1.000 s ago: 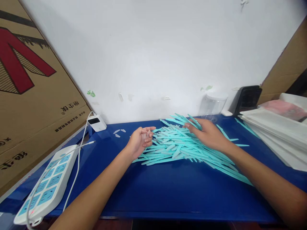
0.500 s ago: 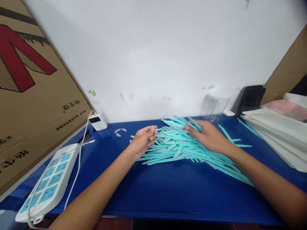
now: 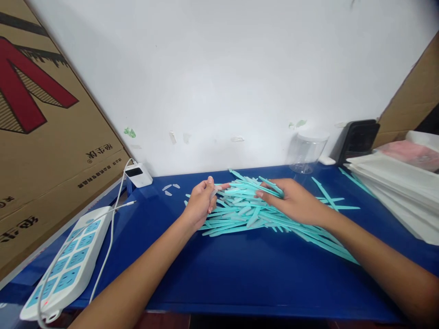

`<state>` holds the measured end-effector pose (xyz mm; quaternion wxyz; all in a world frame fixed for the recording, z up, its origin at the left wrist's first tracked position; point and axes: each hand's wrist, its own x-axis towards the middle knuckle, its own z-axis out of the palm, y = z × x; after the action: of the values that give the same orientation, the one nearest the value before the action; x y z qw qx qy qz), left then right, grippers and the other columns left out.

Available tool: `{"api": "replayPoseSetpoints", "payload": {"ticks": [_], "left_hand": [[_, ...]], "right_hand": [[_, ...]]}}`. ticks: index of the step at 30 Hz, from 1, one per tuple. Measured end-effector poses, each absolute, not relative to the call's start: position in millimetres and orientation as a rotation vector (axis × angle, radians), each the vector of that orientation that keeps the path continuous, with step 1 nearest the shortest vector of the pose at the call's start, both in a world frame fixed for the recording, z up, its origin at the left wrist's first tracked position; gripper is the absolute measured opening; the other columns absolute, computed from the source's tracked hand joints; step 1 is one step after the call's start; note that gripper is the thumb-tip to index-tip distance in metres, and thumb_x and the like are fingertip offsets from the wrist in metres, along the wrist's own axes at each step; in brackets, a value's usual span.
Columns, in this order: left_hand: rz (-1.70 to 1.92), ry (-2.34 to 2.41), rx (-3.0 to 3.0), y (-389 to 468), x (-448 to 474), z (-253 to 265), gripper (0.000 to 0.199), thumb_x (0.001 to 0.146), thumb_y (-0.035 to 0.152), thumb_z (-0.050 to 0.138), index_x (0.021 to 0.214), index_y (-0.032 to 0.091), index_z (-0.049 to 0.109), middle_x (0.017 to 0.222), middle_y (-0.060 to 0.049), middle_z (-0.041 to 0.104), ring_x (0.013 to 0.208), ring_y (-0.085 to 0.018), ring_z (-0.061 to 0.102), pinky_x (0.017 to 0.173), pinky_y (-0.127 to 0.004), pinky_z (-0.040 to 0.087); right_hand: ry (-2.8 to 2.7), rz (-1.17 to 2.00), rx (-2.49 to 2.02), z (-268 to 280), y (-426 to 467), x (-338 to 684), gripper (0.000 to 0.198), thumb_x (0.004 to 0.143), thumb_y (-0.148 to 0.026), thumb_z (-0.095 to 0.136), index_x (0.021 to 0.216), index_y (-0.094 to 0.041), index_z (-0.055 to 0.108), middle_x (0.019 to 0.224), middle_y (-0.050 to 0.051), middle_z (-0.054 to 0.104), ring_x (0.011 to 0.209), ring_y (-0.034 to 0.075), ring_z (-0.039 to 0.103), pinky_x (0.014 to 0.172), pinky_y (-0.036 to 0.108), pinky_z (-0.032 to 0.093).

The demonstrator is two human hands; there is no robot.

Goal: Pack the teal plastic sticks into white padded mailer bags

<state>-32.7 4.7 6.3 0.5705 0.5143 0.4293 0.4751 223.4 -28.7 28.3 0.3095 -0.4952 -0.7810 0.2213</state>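
Observation:
A heap of slim turquoise plastic sticks (image 3: 236, 219), shaped like eyebrow razors, lies across the blue table, some with greyish ends. My left hand (image 3: 202, 201) is at the heap's left edge, its thumb raised and forefinger stretched to the right. A small translucent piece (image 3: 215, 191), like a blade cover, is gripped in it. My right hand (image 3: 295, 198) closes around several turquoise sticks (image 3: 272, 186) above the heap, their ends pointing left towards the left forefinger. Three loose translucent pieces (image 3: 167, 187) lie on the table left of my left hand.
A white power strip (image 3: 70, 260) with a cable and a small white device (image 3: 139, 174) are on the left, beside a large cardboard box (image 3: 65, 151). At the back right stand a clear jar (image 3: 308, 151) and a black object (image 3: 359, 141). White stacked sheets (image 3: 398, 187) lie far right.
My left thumb has lifted and its forefinger has extended, showing the translucent piece. My right hand has shifted slightly left and lower with its sticks.

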Motion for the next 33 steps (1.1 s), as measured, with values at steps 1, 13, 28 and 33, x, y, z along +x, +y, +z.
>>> {"api": "replayPoseSetpoints", "payload": {"ticks": [1,13,28,33], "left_hand": [[1.124,1.006,1.215,4,-32,6,0.051,0.089,0.063,0.07,0.082,0.019,0.045,0.09,-0.008,0.077,0.035,0.0,0.024,0.041,-0.023,0.017],[1.181,0.995,1.379,-4,-24,0,0.049,0.092,0.07,0.06,0.093,0.022,0.047,0.042,0.009,0.048,0.032,-0.008,0.035,0.041,-0.02,0.02],[1.243,1.011,1.469,-1,-24,-2,0.042,0.097,0.061,0.059,0.092,0.021,0.048,0.051,0.008,0.054,0.028,-0.005,0.033,0.031,-0.017,0.022],[1.223,0.997,1.49,-3,-24,-2,0.042,0.097,0.061,0.059,0.094,0.021,0.046,0.051,0.009,0.054,0.027,-0.005,0.033,0.03,-0.018,0.023]], "right_hand": [[-2.062,0.575,-1.311,28,-29,223,0.039,0.096,-0.053,0.055,0.077,-0.021,0.065,0.072,0.002,0.068,0.07,0.023,0.063,0.066,0.031,0.045],[-2.031,0.569,-1.313,22,-28,223,0.038,0.098,-0.051,0.055,0.076,-0.022,0.065,0.083,0.005,0.074,0.093,0.032,0.071,0.074,0.033,0.049],[-1.987,0.399,-1.383,28,-28,227,0.043,0.098,-0.054,0.054,0.076,-0.02,0.069,0.079,0.006,0.075,0.083,0.03,0.072,0.066,0.032,0.05],[-1.984,0.415,-1.356,27,-29,226,0.044,0.099,-0.054,0.053,0.073,-0.02,0.066,0.077,0.005,0.072,0.084,0.029,0.071,0.068,0.031,0.049]]}}
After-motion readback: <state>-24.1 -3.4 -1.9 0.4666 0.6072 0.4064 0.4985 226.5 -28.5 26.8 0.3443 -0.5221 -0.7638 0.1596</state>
